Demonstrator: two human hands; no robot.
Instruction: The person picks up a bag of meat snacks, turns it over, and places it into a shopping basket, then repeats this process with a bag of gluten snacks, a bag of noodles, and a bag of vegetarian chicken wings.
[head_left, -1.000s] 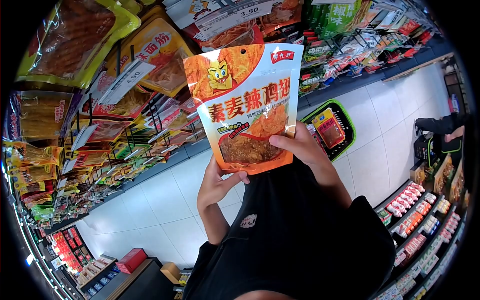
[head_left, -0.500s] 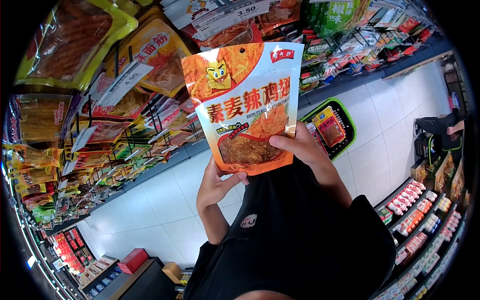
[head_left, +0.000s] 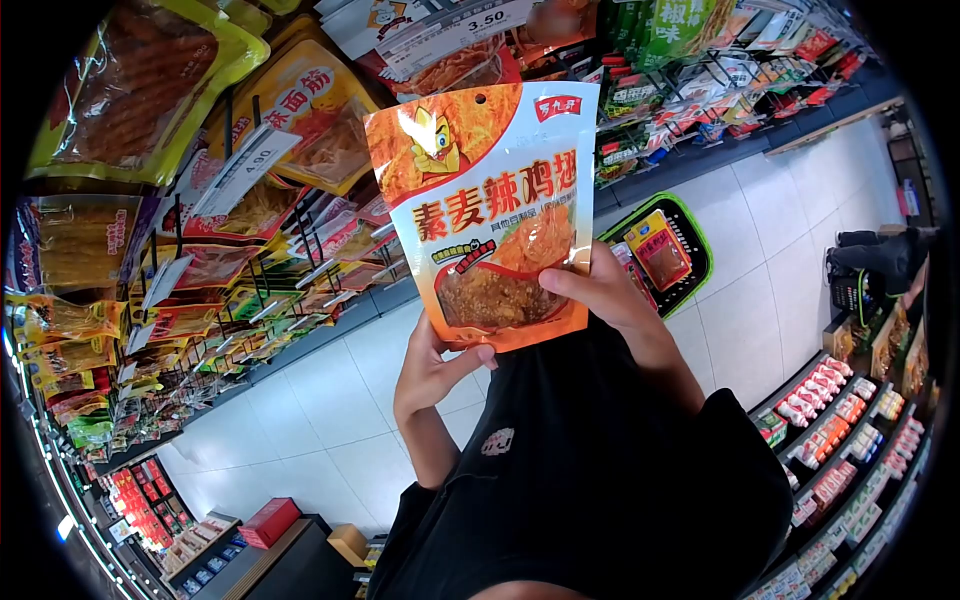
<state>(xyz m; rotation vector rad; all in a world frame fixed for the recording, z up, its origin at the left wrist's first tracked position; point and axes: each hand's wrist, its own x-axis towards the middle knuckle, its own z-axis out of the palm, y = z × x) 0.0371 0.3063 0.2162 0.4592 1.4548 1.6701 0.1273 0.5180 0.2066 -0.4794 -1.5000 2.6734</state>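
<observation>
An orange and white snack bag (head_left: 500, 225) is held upright in front of my chest, its printed front and clear window facing me. My left hand (head_left: 435, 370) grips its lower left corner, thumb on the front and the other fingers behind. On the lower right side, my right hand (head_left: 605, 295) pinches the bag the same way, with most fingers hidden behind it. Past my right hand, a black shopping basket with a green rim (head_left: 708, 262) sits on the floor, and a red and yellow snack packet (head_left: 658, 250) lies in it.
Racks of hanging snack packets (head_left: 300, 105) with price tags (head_left: 247, 172) fill the left and top. Shelves of bottles (head_left: 820, 390) stand at the lower right. Another person's dark-clothed legs (head_left: 880, 262) show at the far right. A red box (head_left: 268, 522) rests on a counter below left.
The bag has tilted slightly, shifting the glare on its front. The person at the far right has changed posture. Both my hands keep the same hold.
</observation>
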